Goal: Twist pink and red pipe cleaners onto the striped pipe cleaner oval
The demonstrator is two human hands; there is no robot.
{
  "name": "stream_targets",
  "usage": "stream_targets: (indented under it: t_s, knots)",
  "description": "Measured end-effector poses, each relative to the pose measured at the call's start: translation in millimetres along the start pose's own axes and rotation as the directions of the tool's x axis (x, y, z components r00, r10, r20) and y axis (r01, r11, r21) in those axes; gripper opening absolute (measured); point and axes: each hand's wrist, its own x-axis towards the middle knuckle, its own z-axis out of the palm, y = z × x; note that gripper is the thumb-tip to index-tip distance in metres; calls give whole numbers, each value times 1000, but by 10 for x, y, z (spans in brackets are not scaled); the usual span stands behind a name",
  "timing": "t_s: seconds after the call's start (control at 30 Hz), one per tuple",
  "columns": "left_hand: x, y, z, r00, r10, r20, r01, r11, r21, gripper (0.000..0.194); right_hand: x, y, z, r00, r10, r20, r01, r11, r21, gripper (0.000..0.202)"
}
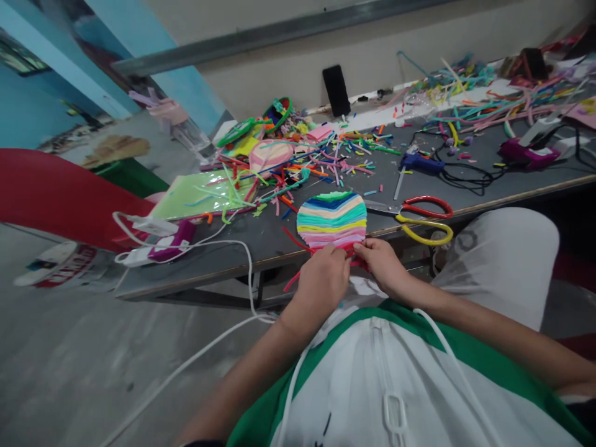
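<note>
Red fuzzy-looking strip (350,249) btwn two hands, at the near rim of a striped disc (332,217), which lies by the front edge of the table (189,266). R hand (379,261): thumb + forefinger nipped together on the strip. L hand (325,276): fingers curled narrow over the same rim; can't tell from where I stand what's under the fingertips. Loose red ends (292,282) poke out past it, so a wrist could snag one & tug the strip crooked. Disc's near rim is v. close to the drop; pressing too hard there might bend it, prob. b/c there's little support. Scissors (399,218) on the R: blades just beside the disc, handles jutting over the edge; a knee or elbow knock could tip 'em off or swing the blades into the stripes. White cable (250,273) hangs off the edge, L side; catch it & the purple-and-white adapter (172,242) might get dragged. Blue glue gun (422,163) further back: can't tell if hot, so careless reaching = poss. burn.
</note>
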Motion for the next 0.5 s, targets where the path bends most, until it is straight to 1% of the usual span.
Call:
stream_targets:
  t_s: [0.13,0.27,0.33,0.43,0.5]
  knots:
    - [16,-37,-10,1000,-9,-7,8,992,-127,22,-4,-10,5,1000,5,-3,-5,999,37,26]
    - [90,-79,31,996,-78,-38,61,940,-336,15,0,-9,1,1000,2,15,-2,999,36,25]
    - [143,-111,50,996,-91,2,85,920,-383,11,6,-3,-3,1000,4,8,-4,1000,26,25]
    - [218,-175,55,995,-39,93,73,920,-385,13,13,1,-8,1000,2,-7,-2,1000,6,26]
    - [248,-216,47,994,-5,109,47,920,-390,17,16,-4,-13,1000,1,-12,-1,1000,-13,26]
